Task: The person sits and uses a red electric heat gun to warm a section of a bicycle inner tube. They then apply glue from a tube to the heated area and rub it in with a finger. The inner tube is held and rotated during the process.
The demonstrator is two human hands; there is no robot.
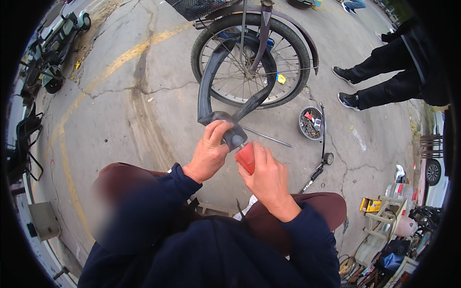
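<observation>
rubber tube [205,91] is looping toward twelve o'clock; the left hand [207,157] is pinching its near part, seemingly to steady it, while the right hand [267,174] is grasping a red tool [246,159] against it.

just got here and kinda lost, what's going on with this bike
A person grips a black inner tube in the left hand, while the right hand holds a red tool up to it. The tube's loop shows in front of a bicycle wheel. A bowl of small items sits to the right; beyond it stands someone in dark trousers.
</observation>
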